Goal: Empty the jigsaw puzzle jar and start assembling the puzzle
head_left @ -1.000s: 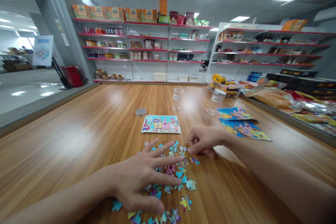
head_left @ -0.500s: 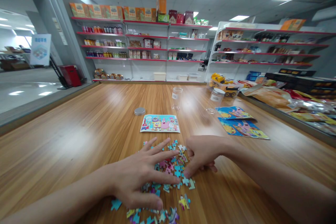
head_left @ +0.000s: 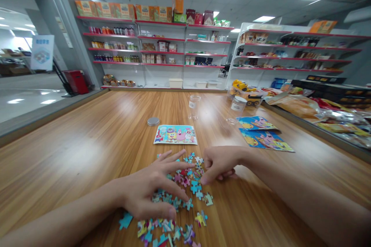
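A loose heap of jigsaw puzzle pieces [head_left: 185,179] in turquoise, pink and yellow lies on the table in front of me. My left hand [head_left: 158,187] is spread over the heap, palm down, its fingers apart and the index fingertip at a turquoise piece [head_left: 188,203]. At the heap's right edge, my right hand [head_left: 222,163] has its fingers curled; whatever they may hold is hidden. Its thumb points down beside the pieces. Beyond the heap lies a printed cartoon picture card [head_left: 175,135]. A yellow piece [head_left: 201,218] sits apart, nearer to me.
Behind the card are a round silver lid [head_left: 153,121] and a clear jar [head_left: 194,108]. To the right stand a lidded jar [head_left: 237,110], blue cartoon sheets [head_left: 265,139] and a bin of yellow toy vehicles [head_left: 246,94]. Packaged goods [head_left: 301,110] line the right edge.
My left hand has shifted slightly, its index finger drawing back to the left over the pieces. My right hand has stayed at the heap's right edge, its thumb slightly farther from me.
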Demonstrator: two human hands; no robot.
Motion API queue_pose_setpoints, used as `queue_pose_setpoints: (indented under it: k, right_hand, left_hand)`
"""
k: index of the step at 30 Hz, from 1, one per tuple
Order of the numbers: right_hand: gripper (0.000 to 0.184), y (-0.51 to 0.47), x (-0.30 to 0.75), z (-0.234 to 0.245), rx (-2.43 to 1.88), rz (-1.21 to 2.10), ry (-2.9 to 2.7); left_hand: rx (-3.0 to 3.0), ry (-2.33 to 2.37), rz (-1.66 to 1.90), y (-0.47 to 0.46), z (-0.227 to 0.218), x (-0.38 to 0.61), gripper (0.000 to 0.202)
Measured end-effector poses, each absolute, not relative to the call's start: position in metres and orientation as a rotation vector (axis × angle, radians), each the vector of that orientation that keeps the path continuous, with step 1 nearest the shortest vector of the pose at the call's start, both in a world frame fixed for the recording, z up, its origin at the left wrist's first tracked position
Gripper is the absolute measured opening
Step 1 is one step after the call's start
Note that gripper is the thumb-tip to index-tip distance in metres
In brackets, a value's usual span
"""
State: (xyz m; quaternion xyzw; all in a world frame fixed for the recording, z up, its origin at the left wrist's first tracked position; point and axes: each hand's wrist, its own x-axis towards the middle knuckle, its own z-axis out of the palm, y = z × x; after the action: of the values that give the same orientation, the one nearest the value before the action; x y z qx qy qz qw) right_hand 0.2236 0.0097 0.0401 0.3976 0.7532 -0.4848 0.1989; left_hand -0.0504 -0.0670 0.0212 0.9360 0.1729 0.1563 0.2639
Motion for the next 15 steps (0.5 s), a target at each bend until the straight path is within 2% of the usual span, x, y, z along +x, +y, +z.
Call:
queue_pose_setpoints:
  k: [2, 4, 6, 7, 8, 15]
  right_hand:
    - [0.064, 0.018, 0.231, 0.036, 1.086, -1.507, 2.101]
    - [0.062, 0.028, 0.241, 0.029, 1.034, -1.729, 2.13]
    - [0.062, 0.038, 0.252, 0.02, 0.929, -2.047, 2.138]
    - [0.062, 0.043, 0.256, 0.016, 0.878, -2.241, 2.105]
    - [0.064, 0.047, 0.26, 0.011, 0.857, -2.301, 2.105]
    - [0.066, 0.057, 0.263, 0.003, 0.932, -2.359, 2.207]
  left_hand:
    - [2.252, 0.478, 0.813, -0.059, 0.012, -0.055, 0.029]
    - [1.795, 0.562, 1.244, -0.047, 0.003, -0.06, 0.028]
    - [1.263, 0.635, 1.511, -0.033, -0.003, -0.065, 0.034]
    - [1.145, 0.646, 1.556, -0.027, -0.005, -0.067, 0.039]
    - [1.078, 0.66, 1.559, -0.022, -0.006, -0.069, 0.043]
    - [0.732, 0.742, 1.461, -0.011, 0.001, -0.074, 0.052]
